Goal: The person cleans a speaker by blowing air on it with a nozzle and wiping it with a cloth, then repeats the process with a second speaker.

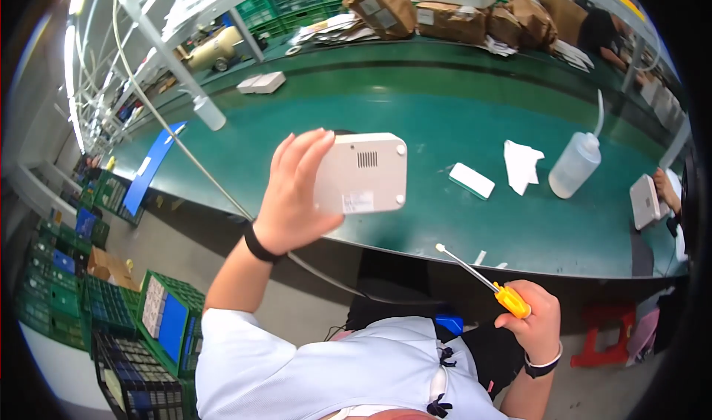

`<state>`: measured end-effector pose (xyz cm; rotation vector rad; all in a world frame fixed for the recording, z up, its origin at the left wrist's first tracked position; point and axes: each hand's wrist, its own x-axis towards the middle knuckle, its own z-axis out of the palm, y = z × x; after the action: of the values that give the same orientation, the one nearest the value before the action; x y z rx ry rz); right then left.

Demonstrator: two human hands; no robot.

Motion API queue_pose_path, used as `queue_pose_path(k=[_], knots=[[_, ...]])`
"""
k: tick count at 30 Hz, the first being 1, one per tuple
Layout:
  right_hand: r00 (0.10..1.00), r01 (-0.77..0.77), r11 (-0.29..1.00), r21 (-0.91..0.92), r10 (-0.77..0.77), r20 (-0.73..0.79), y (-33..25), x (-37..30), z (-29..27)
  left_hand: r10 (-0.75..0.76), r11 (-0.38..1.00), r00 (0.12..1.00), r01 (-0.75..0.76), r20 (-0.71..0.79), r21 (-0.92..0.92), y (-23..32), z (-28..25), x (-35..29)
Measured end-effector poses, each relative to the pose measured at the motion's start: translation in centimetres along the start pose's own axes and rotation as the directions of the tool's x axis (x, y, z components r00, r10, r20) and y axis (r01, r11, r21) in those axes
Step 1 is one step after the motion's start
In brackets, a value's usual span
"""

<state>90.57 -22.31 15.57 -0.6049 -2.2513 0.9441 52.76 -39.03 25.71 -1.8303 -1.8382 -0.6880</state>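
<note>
My left hand (pixel 291 190) grips a white plastic device housing (pixel 371 179) by its left side, above the near part of the green table. The face turned up shows vent slots, a label and small round feet at its right corners. Lower right, my right hand (pixel 535 320) is closed around a screwdriver (pixel 512 300) with a yellow handle. Its metal shaft points up and left, apart from the housing, with a pale tip. On the table between them and the far side lie a small white block (pixel 472 181) and a crumpled white cloth or paper (pixel 523 168).
A squeeze bottle (pixel 575 166) stands right of the cloth. Another person's hand (pixel 667 190) holds a similar white housing (pixel 647 201) at the right edge. A grey cable (pixel 182 149) crosses the left side. Green crates (pixel 170 320) stand lower left, a red stool (pixel 604 335) lower right.
</note>
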Motion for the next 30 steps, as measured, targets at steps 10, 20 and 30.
queue_pose_path(k=[10, 20, 30], knots=[[0.985, 0.149, 0.903, -0.403, -0.099, 0.142, -8.0, 4.6, -0.6, -0.179, 0.979, 0.975, 0.19, -0.133, 0.079, 1.3, -1.9, -7.0], [0.971, 0.168, 0.93, -0.327, -0.1, 0.217, -10.5, 5.8, 1.3, -0.268, 0.961, 0.95, 0.275, -0.159, 0.025, 0.6, -1.1, -8.2], [0.971, 0.099, 0.963, -0.251, -0.039, 0.235, -9.0, 5.6, 0.2, -0.346, 0.923, 0.932, 0.317, -0.112, -0.219, -1.1, 0.2, -8.6]])
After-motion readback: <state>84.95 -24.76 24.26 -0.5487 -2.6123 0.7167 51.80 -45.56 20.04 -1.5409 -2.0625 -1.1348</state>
